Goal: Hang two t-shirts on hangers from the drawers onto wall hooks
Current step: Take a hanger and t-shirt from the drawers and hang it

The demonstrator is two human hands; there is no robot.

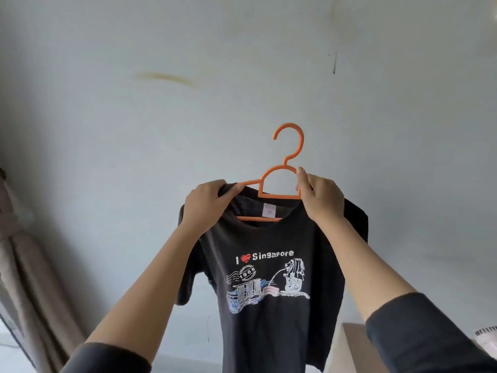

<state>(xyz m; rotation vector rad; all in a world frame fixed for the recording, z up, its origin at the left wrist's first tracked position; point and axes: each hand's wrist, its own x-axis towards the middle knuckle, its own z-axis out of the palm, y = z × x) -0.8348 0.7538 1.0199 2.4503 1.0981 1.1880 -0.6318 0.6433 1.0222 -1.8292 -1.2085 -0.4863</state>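
Observation:
A black t-shirt with a white "I love Singapore" print hangs on an orange plastic hanger, held up in front of a pale wall. My left hand grips the shirt's collar and shoulder together with the hanger's left arm. My right hand pinches the hanger's right side at the collar. The hanger's hook points up, free in the air, touching nothing. No wall hook shows in this view.
The pale wall carries a yellowish smear and a dark vertical mark at upper right. A beige curtain hangs at the left edge. A light wooden surface sits at lower right, behind the shirt.

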